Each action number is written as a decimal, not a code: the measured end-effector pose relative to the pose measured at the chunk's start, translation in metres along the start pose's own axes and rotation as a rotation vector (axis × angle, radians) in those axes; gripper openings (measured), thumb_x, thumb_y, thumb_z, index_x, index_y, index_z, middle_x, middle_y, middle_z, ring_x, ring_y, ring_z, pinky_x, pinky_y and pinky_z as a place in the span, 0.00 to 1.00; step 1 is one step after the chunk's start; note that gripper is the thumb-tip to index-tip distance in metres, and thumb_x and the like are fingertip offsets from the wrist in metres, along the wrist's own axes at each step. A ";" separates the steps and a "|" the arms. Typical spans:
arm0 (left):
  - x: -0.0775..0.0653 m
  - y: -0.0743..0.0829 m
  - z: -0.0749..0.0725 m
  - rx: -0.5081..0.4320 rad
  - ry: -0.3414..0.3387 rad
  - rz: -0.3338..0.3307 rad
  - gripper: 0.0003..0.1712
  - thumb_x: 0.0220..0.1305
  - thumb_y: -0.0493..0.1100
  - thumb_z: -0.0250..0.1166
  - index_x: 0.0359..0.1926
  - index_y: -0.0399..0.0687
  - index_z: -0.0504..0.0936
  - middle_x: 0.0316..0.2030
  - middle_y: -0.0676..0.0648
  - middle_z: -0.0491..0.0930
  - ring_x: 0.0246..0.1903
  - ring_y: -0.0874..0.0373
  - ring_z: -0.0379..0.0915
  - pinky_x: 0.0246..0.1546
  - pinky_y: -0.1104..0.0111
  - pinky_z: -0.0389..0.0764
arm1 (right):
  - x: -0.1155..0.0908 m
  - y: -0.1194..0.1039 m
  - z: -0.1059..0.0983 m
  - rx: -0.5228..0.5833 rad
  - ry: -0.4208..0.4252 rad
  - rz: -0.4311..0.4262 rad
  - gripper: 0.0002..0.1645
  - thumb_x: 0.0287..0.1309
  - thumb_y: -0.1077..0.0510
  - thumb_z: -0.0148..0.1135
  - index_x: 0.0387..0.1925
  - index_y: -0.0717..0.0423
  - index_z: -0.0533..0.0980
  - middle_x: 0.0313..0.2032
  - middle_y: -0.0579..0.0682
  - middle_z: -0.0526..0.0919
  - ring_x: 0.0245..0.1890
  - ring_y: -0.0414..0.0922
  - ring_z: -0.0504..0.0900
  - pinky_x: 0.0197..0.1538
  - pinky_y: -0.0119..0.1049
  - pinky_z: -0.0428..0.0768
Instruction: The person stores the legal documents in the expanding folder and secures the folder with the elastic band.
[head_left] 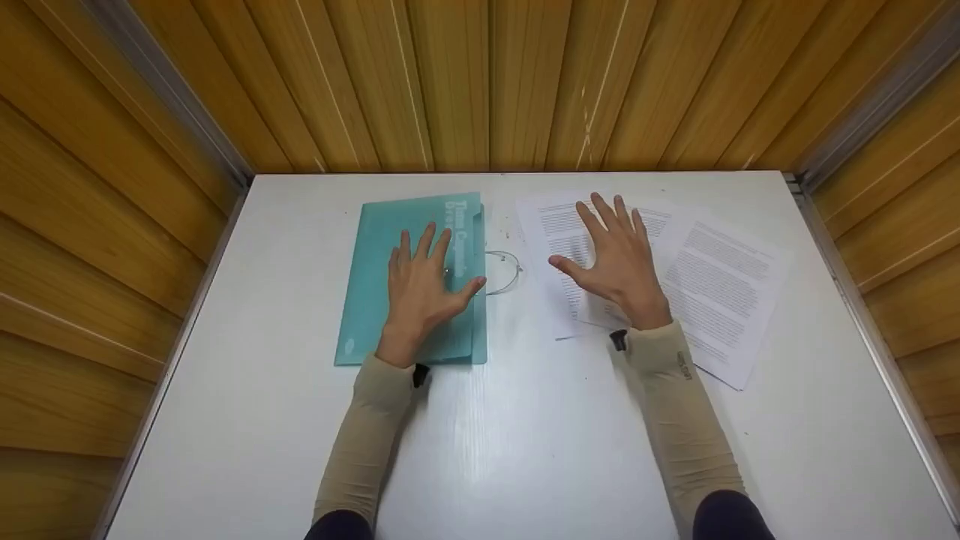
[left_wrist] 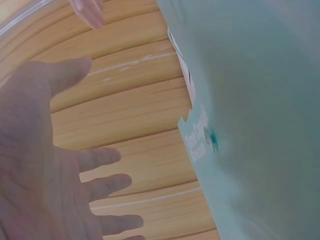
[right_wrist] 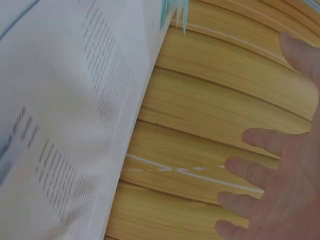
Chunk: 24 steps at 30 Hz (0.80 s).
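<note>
In the head view a teal plastic folder (head_left: 367,300) with white lettering lies on the left half of the white table. My left hand (head_left: 424,289) hovers over it with fingers spread, and the left wrist view shows a gap between palm and folder. Printed paper sheets (head_left: 724,285) lie overlapping on the right, some fanned outward. Above them my right hand (head_left: 619,266) is held with fingers and thumb apart, holding nothing. The right wrist view shows that hand (right_wrist: 285,180) clear of the printed pages (right_wrist: 65,100).
A thin looped cord (head_left: 517,274) sticks out from the folder's right edge towards the papers. Yellow wood-patterned panels (head_left: 487,90) stand behind the white table (head_left: 517,450) and along both sides, with metal strips at the corners.
</note>
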<state>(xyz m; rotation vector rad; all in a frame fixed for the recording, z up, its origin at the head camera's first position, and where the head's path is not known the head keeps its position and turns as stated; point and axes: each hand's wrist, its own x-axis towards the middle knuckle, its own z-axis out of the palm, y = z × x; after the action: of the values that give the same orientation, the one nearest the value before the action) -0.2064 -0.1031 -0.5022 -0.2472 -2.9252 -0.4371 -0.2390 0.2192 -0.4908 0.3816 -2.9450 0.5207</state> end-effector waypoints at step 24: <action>-0.026 0.017 0.013 -0.017 -0.096 -0.069 0.50 0.62 0.69 0.71 0.76 0.44 0.73 0.71 0.36 0.74 0.67 0.33 0.74 0.57 0.39 0.82 | 0.024 -0.048 0.057 0.102 -0.231 -0.239 0.57 0.67 0.22 0.55 0.84 0.49 0.58 0.85 0.51 0.55 0.85 0.58 0.48 0.83 0.60 0.49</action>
<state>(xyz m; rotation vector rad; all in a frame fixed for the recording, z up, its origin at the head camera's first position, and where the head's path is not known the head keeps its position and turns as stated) -0.1802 -0.0865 -0.5145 -0.1746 -3.0329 -0.4738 -0.2533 0.1500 -0.5250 0.8467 -3.0343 0.6332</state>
